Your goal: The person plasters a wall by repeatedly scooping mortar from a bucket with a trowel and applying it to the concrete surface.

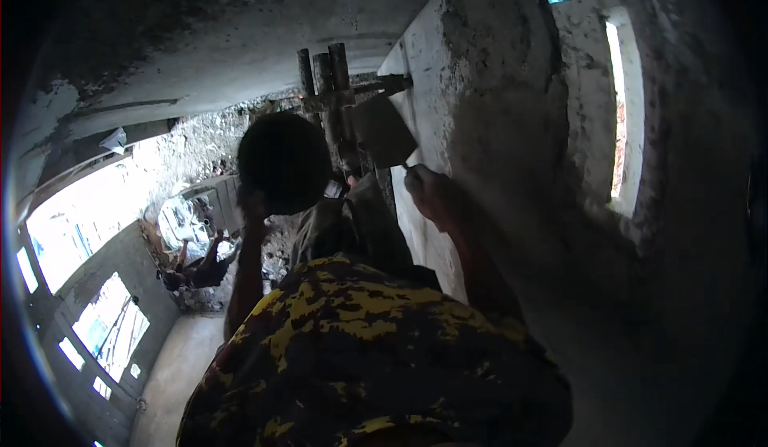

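Observation:
My left hand is closed on the near-left edge of a dark round pan; the inside is too dark to show its contents. On the other side my right hand grips a trowel with a broad, flat, squarish blade. The blade points forward and lies a little right of the pan, apart from it, close to the corner of a plastered wall. My fingers hide most of the trowel's handle.
Round wooden poles and a crosspiece stand ahead, beyond the pan. Far below at the left, another person bends beside a pale heap on the ground. A rough wall with a narrow opening rises at the right.

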The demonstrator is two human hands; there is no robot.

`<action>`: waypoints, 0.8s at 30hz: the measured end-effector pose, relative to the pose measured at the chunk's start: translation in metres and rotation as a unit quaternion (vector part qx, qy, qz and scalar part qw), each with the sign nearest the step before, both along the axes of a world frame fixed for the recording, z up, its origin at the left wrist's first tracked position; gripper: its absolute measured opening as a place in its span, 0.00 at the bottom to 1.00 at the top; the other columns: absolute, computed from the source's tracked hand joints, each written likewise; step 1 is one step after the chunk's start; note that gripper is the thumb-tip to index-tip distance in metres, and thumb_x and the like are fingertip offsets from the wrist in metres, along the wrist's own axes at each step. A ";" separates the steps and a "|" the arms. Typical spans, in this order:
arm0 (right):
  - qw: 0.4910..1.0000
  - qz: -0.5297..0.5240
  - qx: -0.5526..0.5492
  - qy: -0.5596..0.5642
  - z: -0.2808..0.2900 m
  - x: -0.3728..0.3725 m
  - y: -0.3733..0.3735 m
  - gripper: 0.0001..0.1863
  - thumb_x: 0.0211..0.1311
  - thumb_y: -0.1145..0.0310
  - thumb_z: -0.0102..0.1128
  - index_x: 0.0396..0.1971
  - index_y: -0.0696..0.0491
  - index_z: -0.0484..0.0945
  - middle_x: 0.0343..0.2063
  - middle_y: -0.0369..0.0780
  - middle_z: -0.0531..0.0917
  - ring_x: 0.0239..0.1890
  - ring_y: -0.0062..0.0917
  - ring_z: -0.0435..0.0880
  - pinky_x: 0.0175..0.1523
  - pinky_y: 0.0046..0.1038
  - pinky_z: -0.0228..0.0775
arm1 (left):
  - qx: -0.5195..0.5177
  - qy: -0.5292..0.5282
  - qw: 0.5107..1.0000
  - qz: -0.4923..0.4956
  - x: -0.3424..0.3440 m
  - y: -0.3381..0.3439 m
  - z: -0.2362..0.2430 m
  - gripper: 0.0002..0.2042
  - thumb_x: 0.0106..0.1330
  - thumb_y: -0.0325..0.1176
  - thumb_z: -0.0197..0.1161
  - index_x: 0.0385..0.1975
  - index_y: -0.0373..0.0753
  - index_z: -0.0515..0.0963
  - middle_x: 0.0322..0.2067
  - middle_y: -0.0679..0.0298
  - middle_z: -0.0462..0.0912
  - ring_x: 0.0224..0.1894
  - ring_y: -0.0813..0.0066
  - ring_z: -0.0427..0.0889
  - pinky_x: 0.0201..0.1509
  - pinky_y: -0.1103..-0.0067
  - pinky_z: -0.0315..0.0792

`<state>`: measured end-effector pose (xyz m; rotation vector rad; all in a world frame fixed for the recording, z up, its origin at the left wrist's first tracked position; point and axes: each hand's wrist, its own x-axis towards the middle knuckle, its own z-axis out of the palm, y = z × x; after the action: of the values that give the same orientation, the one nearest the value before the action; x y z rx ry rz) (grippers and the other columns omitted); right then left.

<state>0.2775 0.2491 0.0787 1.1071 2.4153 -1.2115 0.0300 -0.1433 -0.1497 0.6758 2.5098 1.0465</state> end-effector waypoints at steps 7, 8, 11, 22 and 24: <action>0.961 0.185 0.204 0.015 -0.119 -0.051 -0.021 0.11 0.50 0.68 0.49 0.32 0.56 0.75 0.25 0.46 0.80 0.29 0.39 0.80 0.31 0.37 0.73 | -0.026 -0.236 0.970 0.048 0.054 0.169 0.067 0.17 0.46 0.35 0.59 0.35 0.33 0.71 0.24 0.60 0.76 0.28 0.69 0.74 0.29 0.68 0.69; 0.935 0.265 0.236 0.015 -0.110 -0.066 -0.030 0.11 0.48 0.69 0.50 0.31 0.56 0.75 0.23 0.45 0.79 0.28 0.38 0.80 0.29 0.37 0.73 | 0.049 -0.169 0.983 0.052 0.056 0.180 0.072 0.17 0.45 0.35 0.59 0.34 0.34 0.72 0.20 0.59 0.75 0.24 0.68 0.73 0.27 0.68 0.68; 0.877 0.379 0.274 0.109 -0.050 -0.078 -0.010 0.06 0.46 0.71 0.50 0.21 0.55 0.75 0.18 0.43 0.75 0.22 0.35 0.77 0.24 0.38 0.69 | 0.112 -0.128 0.984 0.056 0.063 0.195 0.137 0.17 0.43 0.35 0.58 0.34 0.34 0.73 0.18 0.56 0.74 0.21 0.66 0.73 0.26 0.68 0.68; 0.879 0.398 0.225 0.136 -0.044 -0.093 0.008 0.07 0.41 0.68 0.56 0.16 0.56 0.78 0.23 0.47 0.79 0.27 0.39 0.80 0.32 0.39 0.72 | 0.080 -0.076 0.994 -0.012 0.048 0.199 0.265 0.26 0.44 0.28 0.53 0.50 0.41 0.71 0.25 0.49 0.76 0.23 0.67 0.75 0.29 0.72 0.69; 0.885 0.411 0.159 0.152 -0.047 -0.097 -0.019 0.08 0.42 0.67 0.56 0.19 0.57 0.78 0.25 0.47 0.80 0.29 0.40 0.80 0.33 0.39 0.72 | 0.092 -0.064 0.994 -0.022 0.042 0.189 0.249 0.27 0.44 0.29 0.53 0.50 0.41 0.70 0.25 0.50 0.77 0.22 0.70 0.74 0.28 0.73 0.69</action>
<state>0.1803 0.2306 0.0315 -0.1480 2.8808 -0.7362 0.0722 0.0456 0.0994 0.6886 2.3001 1.2736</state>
